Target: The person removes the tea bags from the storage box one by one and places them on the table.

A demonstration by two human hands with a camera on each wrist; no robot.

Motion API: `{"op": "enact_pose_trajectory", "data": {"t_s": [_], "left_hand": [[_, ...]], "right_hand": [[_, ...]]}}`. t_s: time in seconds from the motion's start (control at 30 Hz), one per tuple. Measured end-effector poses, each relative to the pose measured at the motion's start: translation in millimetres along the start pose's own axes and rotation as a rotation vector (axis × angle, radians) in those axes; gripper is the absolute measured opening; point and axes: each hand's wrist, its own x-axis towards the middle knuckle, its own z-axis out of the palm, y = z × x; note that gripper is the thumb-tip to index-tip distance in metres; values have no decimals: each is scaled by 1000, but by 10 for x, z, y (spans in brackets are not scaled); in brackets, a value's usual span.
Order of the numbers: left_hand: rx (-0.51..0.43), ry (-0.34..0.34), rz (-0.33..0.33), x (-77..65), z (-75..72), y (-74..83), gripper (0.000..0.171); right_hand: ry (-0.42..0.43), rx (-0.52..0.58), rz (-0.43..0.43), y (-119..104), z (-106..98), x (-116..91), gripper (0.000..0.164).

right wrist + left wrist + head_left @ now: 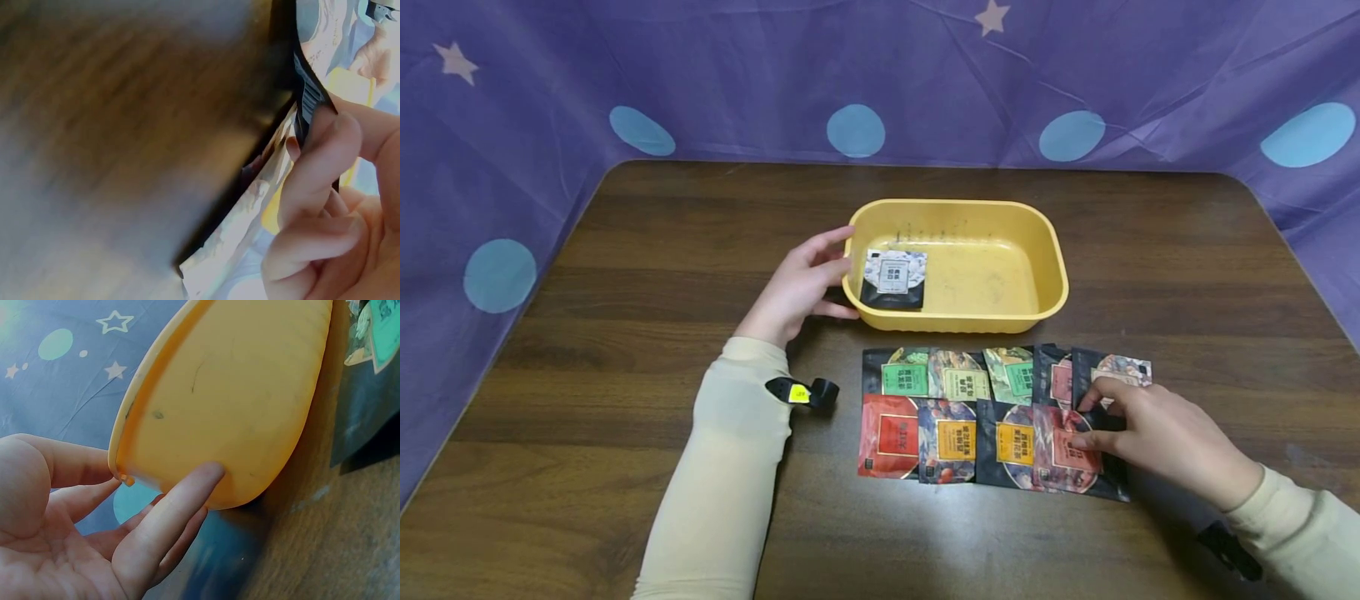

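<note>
My left hand [801, 287] rests at the left end of a yellow plastic basin [1052, 287]; in the left wrist view its fairly straight fingers touch the rim and outer wall. Inside the basin's left end lies a tea sachet [893, 277], white-patterned above and black below. Two overlapping rows of tea sachets lie in front of the basin. Over their right end, my right hand [1172, 433] pinches the edge of a black tea sachet [1138, 369] with a pale floral top. The right wrist view shows this sachet's barcoded back [310, 95] bent up against the fingers.
The back row holds green-labelled sachets [904, 379]; the front row has a red sachet [887, 437], orange-labelled sachets [1015, 443] and a pinkish-red sachet [1067, 475]. All lie on a dark wooden table [625, 400]. A purple curtain [737, 75] hangs behind it.
</note>
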Motion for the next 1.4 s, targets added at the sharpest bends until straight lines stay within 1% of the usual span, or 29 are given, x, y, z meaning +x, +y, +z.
{"op": "enact_pose_trajectory", "data": {"t_s": [0.3, 0.6, 0.73, 1.0, 1.23, 1.4], "left_hand": [[5, 0, 4, 14, -14, -19, 51], [4, 10, 4, 16, -1, -24, 51], [4, 10, 5, 22, 3, -27, 51], [4, 14, 7, 10, 1, -25, 50], [12, 7, 5, 10, 1, -22, 51], [14, 14, 4, 7, 5, -25, 50]], "right_hand": [[35, -62, -48, -38, -24, -28, 32], [23, -131, -30, -67, -62, -34, 35], [34, -157, -19, -77, -69, -50, 38], [55, -159, -32, -59, -72, -58, 40], [18, -148, -31, -81, -91, -47, 37], [-33, -118, -51, -120, -187, -25, 30]]}}
